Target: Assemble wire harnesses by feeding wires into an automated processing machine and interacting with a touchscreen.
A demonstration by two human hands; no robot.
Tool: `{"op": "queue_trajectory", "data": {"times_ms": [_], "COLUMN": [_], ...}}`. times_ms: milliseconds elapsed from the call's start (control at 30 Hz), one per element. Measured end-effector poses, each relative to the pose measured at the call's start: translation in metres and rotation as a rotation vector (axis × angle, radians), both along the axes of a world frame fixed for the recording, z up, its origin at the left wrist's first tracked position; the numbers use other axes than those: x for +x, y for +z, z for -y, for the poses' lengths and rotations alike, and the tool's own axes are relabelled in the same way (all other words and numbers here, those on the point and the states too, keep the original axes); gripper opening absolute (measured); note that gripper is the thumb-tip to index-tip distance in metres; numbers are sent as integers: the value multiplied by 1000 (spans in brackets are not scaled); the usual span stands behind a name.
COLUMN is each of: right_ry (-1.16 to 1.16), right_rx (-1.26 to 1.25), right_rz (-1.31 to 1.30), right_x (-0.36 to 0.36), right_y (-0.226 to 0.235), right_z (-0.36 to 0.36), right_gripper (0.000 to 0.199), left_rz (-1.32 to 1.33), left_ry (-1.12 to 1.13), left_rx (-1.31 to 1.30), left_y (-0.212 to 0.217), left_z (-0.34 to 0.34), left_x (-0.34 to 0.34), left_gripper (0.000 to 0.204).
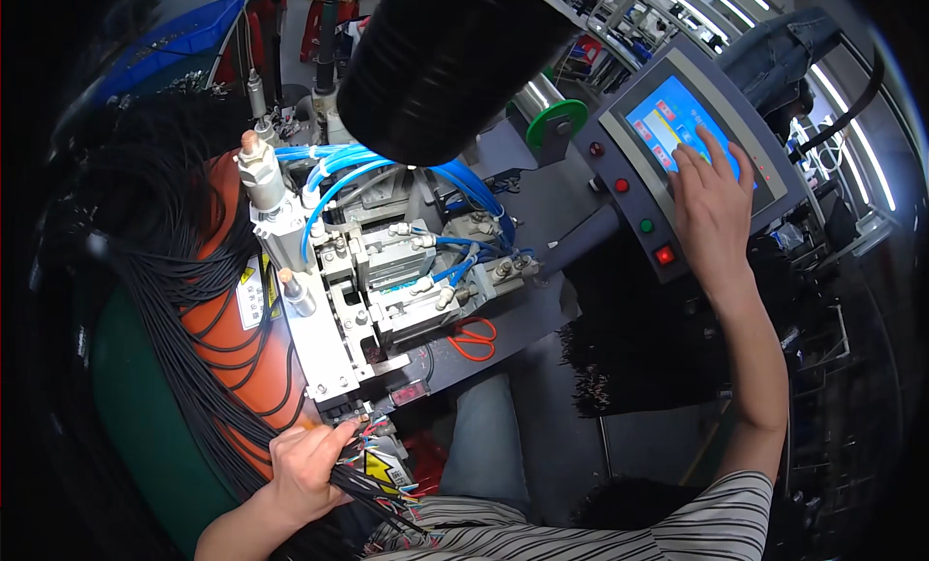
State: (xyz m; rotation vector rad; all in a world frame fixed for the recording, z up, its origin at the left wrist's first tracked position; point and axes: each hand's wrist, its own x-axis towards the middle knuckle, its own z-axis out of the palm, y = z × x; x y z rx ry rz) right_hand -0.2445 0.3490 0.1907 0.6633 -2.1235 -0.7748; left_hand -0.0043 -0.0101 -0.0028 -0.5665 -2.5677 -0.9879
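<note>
While left hand (302,469) grips black cables (208,367), right hand (711,208) flat, open on touchscreen (677,125).

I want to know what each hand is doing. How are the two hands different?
The left hand is curled shut around a bundle of black cables, low by the body. The right hand is spread flat, reaching up, fingertips on the blue touchscreen. Both are bare and belong to the same person.

I see orange-handled scissors (473,337) lying on the machine bed, blue air hoses (339,169) looping above, a green wheel (555,124) behind, and a blue bin (174,48) far left.
</note>
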Motion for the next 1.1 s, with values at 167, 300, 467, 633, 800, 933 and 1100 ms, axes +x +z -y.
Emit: {"op": "queue_trajectory", "data": {"times_ms": [167, 300, 467, 633, 800, 933, 1100], "right_ry": [36, 24, 228, 692, 498, 420, 411], "right_rx": [14, 107, -117, -761, -1466, -1757, -2016], "right_rz": [81, 55, 168, 812, 1934, 2225, 2635], "right_x": [-10, -22, -4, 66, 149, 164, 155], "right_y": [-12, -13, -34, -121, -171, -193, -213], "right_z": [7, 9, 36, 87, 139, 150, 150], "right_gripper": [23, 24, 24, 20, 32, 30, 16], "left_rz": [-22, -47, 34, -34, -181, -191, -234], "left_ry": [13, 25, 0, 4, 19, 36, 27], "left_rx": [33, 81, -3, 19, -47, -132, -187], "left_y": [-1, -7, 1, -4, -11, -4, -5], "left_z": [-3, -3, 3, 3, -2, -7, -9], "left_x": [-2, 1, 6, 2, 6, 7, 7], "left_gripper": [42, 39, 66, 72, 42, 39, 38]}}
